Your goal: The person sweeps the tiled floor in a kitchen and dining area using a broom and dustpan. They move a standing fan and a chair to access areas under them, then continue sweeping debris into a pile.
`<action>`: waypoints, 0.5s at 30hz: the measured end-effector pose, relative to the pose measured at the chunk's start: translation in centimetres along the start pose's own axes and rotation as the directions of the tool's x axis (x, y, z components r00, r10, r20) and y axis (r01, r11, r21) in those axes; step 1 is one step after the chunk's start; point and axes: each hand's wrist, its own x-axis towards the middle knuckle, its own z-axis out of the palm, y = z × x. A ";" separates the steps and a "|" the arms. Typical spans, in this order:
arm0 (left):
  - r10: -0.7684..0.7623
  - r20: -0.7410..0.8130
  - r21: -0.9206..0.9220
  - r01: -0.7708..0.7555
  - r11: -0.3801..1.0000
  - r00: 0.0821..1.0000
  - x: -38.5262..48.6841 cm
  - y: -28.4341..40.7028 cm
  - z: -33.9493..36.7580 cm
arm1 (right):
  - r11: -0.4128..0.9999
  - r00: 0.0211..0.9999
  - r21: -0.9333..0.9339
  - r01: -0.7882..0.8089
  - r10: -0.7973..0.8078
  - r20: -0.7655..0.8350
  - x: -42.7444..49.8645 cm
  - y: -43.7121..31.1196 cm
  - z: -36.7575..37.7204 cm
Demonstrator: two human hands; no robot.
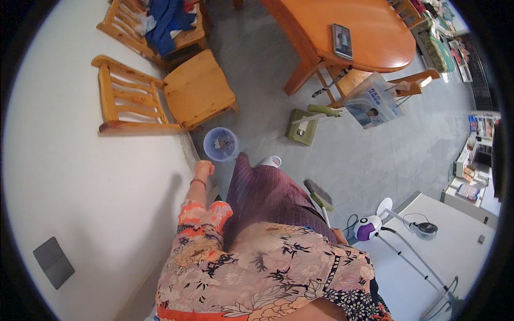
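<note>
My left hand (204,168) is curled into a fist beside the white wall, just below a blue plastic waste bin (220,144) with litter in it; nothing shows in the fist. My right hand (339,236), largely hidden by the patterned top, is at my right side, closed around the white handle of a broom (320,195). The broom has a green head with grey bristles and is beside my right leg. Farther forward on the grey floor stands a green dustpan (301,127) with a light, upright handle.
A wooden chair (200,88) stands beyond the bin, and another, heaped with clothes (166,24), is behind it. A wooden table (361,24) bears a phone (342,41). A printed bag (373,104) hangs at a chair. A purple-and-white appliance (367,228) stands at right.
</note>
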 end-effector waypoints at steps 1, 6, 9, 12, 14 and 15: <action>-0.022 -0.084 -0.126 0.011 0.992 0.996 -0.7 0.8 0.3 | 0.996 0.998 -0.057 0.064 -0.065 -0.015 0.0 -0.5 0.0; 0.105 -0.306 0.140 -0.065 0.988 0.946 -2.3 4.8 0.4 | 0.988 0.992 -0.099 0.120 -0.122 -0.017 0.3 -3.9 0.7; 0.271 -0.245 0.471 -0.130 0.873 0.931 -0.3 5.0 -0.2 | 0.997 0.995 0.002 0.073 -0.073 -0.063 0.1 -6.7 0.8; 0.296 -0.218 0.466 -0.167 0.869 0.930 2.6 4.4 -0.1 | 0.976 0.997 0.213 0.037 -0.021 -0.077 0.1 -8.8 0.9; 0.352 -0.141 0.648 -0.183 0.739 0.925 3.9 4.3 -0.1 | 0.930 0.999 0.367 0.016 -0.003 -0.035 0.5 -9.3 1.1; 0.412 -0.072 0.801 -0.193 0.566 0.908 4.3 4.3 0.1 | 0.914 0.999 0.405 -0.011 0.030 -0.042 0.8 -9.2 1.2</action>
